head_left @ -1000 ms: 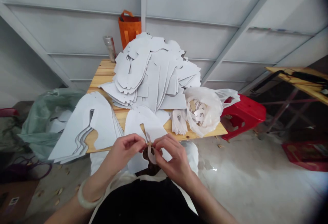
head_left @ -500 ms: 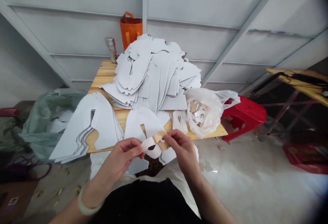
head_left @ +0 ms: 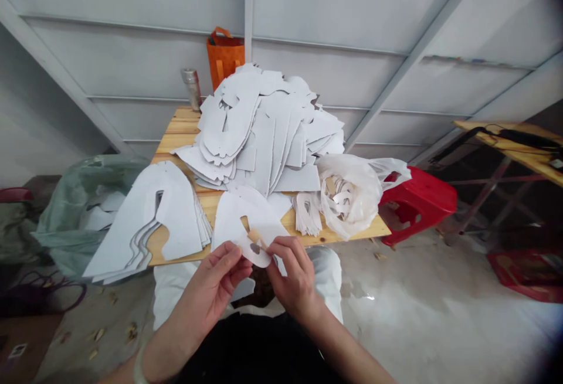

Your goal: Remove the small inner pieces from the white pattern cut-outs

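Note:
A small white cut-out piece (head_left: 260, 258) with a hole and a tan patch is held between my hands, low in the middle. My left hand (head_left: 222, 278) pinches its left edge. My right hand (head_left: 292, 272) has its fingers closed on the right edge. Just beyond it, a larger white curved sheet (head_left: 231, 214) lies at the near edge of the wooden table (head_left: 176, 132). To the left, a stack of white arched sheets (head_left: 176, 190) overhangs the table edge. A stack of small cut-outs (head_left: 307, 214) lies to the right.
A tall heap of white sheets (head_left: 272, 120) covers the table's middle. At its right is a plastic bag (head_left: 372, 196) of small pieces, beside a red stool (head_left: 424, 196). A green bag (head_left: 65, 214) stands left. Behind are a metal tumbler (head_left: 190, 86) and an orange bag (head_left: 224, 58).
My right hand has moved down and left, its fingers now more curled over the small piece. The piece has turned and shows less of its tan side.

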`<move>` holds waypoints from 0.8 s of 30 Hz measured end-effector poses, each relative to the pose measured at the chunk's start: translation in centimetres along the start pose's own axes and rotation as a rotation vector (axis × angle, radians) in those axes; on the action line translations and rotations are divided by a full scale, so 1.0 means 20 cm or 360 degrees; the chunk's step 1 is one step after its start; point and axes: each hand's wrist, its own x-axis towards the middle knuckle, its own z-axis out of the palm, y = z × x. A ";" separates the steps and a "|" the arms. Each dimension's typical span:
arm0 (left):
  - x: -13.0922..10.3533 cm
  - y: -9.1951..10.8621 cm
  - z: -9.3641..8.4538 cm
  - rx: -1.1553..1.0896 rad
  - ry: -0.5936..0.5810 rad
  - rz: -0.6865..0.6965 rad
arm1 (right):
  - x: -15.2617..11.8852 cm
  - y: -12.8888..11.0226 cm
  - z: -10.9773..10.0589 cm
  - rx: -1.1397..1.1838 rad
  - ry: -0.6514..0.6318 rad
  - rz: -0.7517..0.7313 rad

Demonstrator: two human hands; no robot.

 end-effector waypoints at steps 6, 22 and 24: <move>0.03 0.04 -0.07 0.0416 -0.0318 0.0574 | 0.05 -0.02 -0.07 0.0396 -0.0156 0.0596; 0.17 0.01 -0.06 0.0768 0.0020 0.0590 | 0.12 0.05 0.04 0.1084 0.0012 0.1393; 0.19 0.01 -0.07 0.0793 0.0051 0.0678 | 0.12 0.07 0.08 0.1104 -0.0010 0.1381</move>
